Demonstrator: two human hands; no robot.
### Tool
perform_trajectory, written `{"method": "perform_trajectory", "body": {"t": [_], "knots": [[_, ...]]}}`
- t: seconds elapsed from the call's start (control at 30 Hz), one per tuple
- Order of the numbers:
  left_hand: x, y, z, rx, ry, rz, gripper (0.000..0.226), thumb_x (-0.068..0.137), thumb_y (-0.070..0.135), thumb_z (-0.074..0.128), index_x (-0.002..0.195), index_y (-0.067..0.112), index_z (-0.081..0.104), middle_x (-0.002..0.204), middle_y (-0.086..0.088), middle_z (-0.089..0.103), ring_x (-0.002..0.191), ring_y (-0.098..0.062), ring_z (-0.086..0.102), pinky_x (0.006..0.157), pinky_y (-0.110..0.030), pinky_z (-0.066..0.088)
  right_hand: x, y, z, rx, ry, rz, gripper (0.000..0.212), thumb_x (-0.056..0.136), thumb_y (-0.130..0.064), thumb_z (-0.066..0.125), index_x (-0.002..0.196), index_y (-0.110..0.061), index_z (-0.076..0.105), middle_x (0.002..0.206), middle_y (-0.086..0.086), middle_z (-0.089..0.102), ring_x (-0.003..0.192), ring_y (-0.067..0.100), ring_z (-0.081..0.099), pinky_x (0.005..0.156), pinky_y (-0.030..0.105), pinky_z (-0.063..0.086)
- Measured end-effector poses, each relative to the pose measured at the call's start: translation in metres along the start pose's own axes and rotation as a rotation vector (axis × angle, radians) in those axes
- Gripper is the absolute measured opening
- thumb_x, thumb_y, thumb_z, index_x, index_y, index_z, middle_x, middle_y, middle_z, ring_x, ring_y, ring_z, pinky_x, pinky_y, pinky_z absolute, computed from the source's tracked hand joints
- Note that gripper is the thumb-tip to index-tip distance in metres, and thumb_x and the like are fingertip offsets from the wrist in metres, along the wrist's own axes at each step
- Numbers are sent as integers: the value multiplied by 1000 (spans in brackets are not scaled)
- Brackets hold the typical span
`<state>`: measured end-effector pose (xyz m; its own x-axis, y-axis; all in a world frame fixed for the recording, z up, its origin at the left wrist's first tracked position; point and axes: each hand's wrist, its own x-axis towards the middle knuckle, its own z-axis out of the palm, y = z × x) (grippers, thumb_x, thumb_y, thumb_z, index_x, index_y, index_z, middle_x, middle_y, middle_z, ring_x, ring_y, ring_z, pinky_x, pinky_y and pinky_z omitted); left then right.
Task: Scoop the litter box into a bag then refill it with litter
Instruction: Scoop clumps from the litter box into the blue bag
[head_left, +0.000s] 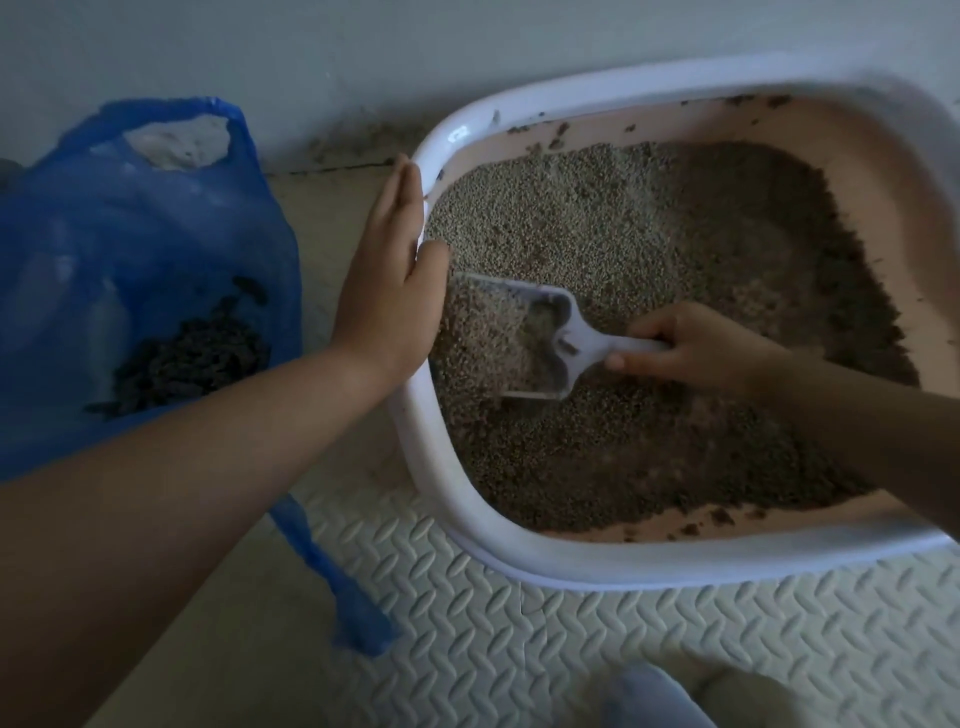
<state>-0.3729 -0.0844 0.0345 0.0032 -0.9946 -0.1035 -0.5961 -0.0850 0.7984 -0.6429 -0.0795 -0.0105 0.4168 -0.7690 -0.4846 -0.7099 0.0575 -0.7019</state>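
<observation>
A white-rimmed litter box (457, 519) with pink inner walls holds grey-brown litter (649, 249). My right hand (696, 348) grips the handle of a white scoop (566, 338). The scoop's head lies in the litter by the box's left wall, with litter in it. My left hand (389, 280) rests on the left rim of the box with straight fingers outside and the thumb over the rim's inner side. A blue plastic bag (140, 270) stands open to the left, with dark clumps (192, 353) in its bottom.
A pale wall runs behind the box and bag, with spilled litter dust along its base (353, 140). The box sits on a cream textured foam mat (675, 649). A bag handle (337, 587) trails over the mat. Something grey-blue, perhaps a socked foot (654, 696), shows at the bottom edge.
</observation>
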Motion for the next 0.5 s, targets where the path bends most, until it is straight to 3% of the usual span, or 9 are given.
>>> {"method": "perform_trajectory", "body": {"t": [0.23, 0.5], "knots": [[1, -1, 0, 32, 23, 3, 54, 99, 16, 27, 152, 20, 14, 159, 10, 7, 139, 5, 6, 90, 11, 1, -49, 1, -26, 23, 209, 54, 49, 71, -48, 62, 61, -1, 55, 49, 0, 37, 40, 5, 31, 40, 16, 22], [1, -1, 0, 77, 27, 13, 54, 99, 17, 26, 152, 19, 14, 159, 8, 7, 142, 1, 5, 94, 5, 2, -81, -6, -30, 94, 302, 110, 36, 80, -39, 63, 53, -18, 53, 39, -10, 38, 36, 4, 32, 38, 12, 25]]}}
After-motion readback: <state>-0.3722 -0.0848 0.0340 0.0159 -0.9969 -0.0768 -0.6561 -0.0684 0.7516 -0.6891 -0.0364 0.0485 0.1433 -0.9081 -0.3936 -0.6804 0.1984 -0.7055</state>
